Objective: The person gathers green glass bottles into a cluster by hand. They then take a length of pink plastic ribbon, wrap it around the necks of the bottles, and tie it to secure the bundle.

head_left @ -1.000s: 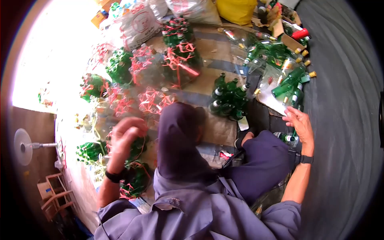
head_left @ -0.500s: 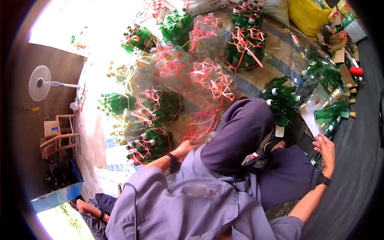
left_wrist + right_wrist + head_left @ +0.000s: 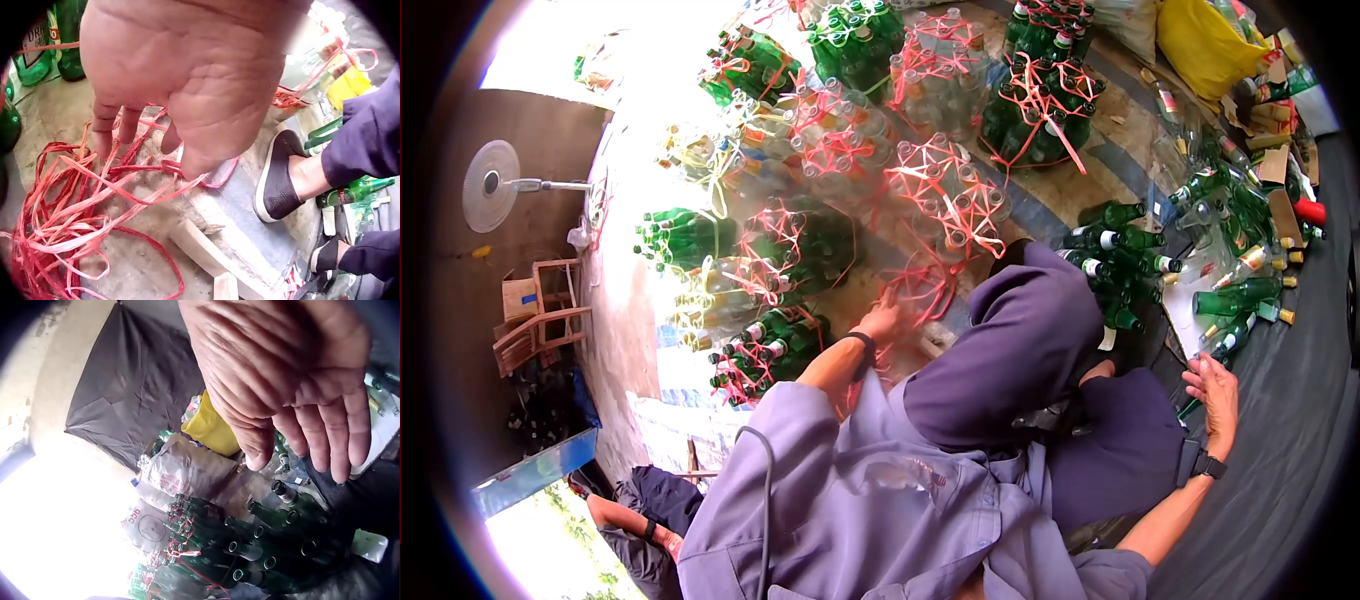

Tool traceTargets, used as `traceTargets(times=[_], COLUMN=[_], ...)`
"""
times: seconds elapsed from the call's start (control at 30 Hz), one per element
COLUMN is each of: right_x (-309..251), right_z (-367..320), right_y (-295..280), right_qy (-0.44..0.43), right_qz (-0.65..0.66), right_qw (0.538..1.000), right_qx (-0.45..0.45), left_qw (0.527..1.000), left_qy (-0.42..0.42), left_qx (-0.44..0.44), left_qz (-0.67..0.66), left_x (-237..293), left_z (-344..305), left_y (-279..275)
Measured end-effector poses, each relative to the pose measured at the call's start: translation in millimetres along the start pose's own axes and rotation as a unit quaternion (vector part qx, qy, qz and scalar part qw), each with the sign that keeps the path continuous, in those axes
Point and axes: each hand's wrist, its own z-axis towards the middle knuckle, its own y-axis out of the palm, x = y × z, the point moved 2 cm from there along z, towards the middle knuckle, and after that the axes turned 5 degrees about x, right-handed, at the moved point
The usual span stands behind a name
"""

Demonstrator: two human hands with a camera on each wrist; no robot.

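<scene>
My left hand [image 3: 885,318] reaches down to a tangle of red plastic string [image 3: 62,219] on the floor beside my raised knee. In the left wrist view its fingers point into the strands, fingertips right at them, with the thumb apart. My right hand [image 3: 1215,392] hovers over my right side with loosely extended fingers, holding nothing. Just beyond it lie green bottles [image 3: 1235,297]. A loose upright group of green bottles [image 3: 275,544] stands in front of my feet. Near my left hand is a bundle of clear bottles [image 3: 950,195] tied with red string.
More tied bundles of green bottles [image 3: 1040,115] and clear bottles fill the left and far floor. A yellow sack [image 3: 1205,45] stands at the back right. Pale wooden strips [image 3: 212,256] lie by my shoe [image 3: 275,181]. Another person's arm [image 3: 625,518] shows at lower left.
My left hand came down from above the bundles to beside my knee, then forward to the red string. The head view swung left. My right hand stays at my right side.
</scene>
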Motion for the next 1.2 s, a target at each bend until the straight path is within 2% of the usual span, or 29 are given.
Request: traceTargets(times=[0.07,0.17,0.2,0.27,0.3,0.37,0.4,0.53,0.57,0.67,0.73,0.8,0.87,0.97,1.1,1.2], right_x=[0.3,1.0,-1.2,-6.9,-7.1,-6.2,-7.6,-11.5,-12.2,-11.3,-15.7,-14.4,-11.4,-12.1,-22.1,-53.1], right_z=[1.5,4.0,3.7,1.0,1.7,2.3,1.3,-7.1,-8.6,-13.0,-20.1,-23.8,-28.3,-36.0,-39.6,-56.1], right_y=[-0.1,-1.0,0.0,2.4,2.5,2.2,2.5,4.5,5.3,6.6,8.5,10.0,9.6,10.2,11.3,29.8], right_qy=[0.003,-0.005,-0.006,-0.009,-0.011,-0.015,-0.018,-0.015,-0.016,-0.026,-0.034,-0.044,-0.052,-0.06,-0.11,-0.149], right_qz=[-0.004,-0.007,-0.006,-0.024,-0.024,-0.021,-0.021,0.01,0.026,0.056,0.066,0.071,0.078,0.081,0.144,0.204], right_qw=[1.0,1.0,1.0,1.0,1.0,1.0,1.0,1.0,0.999,0.998,0.997,0.996,0.996,0.995,0.983,0.966], right_qx=[-0.006,-0.001,-0.001,0.003,0.003,-0.009,-0.008,-0.012,-0.01,-0.005,-0.001,-0.001,0.001,0.003,0.042,0.056], left_qw=[0.994,0.979,0.979,0.984,0.984,0.979,0.92,0.86,0.842,0.855,0.844,0.839,0.796,0.785,0.798,0.813], left_qy=[-0.063,-0.121,-0.121,-0.028,-0.029,0.025,-0.014,-0.088,-0.063,0.012,0.068,0.077,0.065,0.095,0.136,0.171], left_qx=[-0.091,-0.163,-0.162,-0.159,-0.157,-0.093,-0.062,-0.022,-0.004,0.058,0.098,0.127,0.132,0.154,0.18,0.191], left_qz=[-0.009,-0.02,-0.019,-0.082,-0.081,-0.178,-0.387,-0.502,-0.536,-0.515,-0.523,-0.524,-0.587,-0.592,-0.559,-0.523], left_x=[4.7,13.7,13.3,15.3,16.0,31.5,47.5,111.2,129.8,150.2,163.5,167.5,175.1,188.3,219.5,243.8], left_z=[12.5,20.7,20.9,19.4,18.9,17.9,12.4,5.4,1.3,4.0,8.7,14.2,16.6,15.6,6.2,2.4], left_y=[4.2,7.8,7.1,4.2,-3.4,-40.6,-69.4,-189.3,-219.6,-271.4,-295.6,-307.8,-315.5,-327.2,-349.1,-369.7])
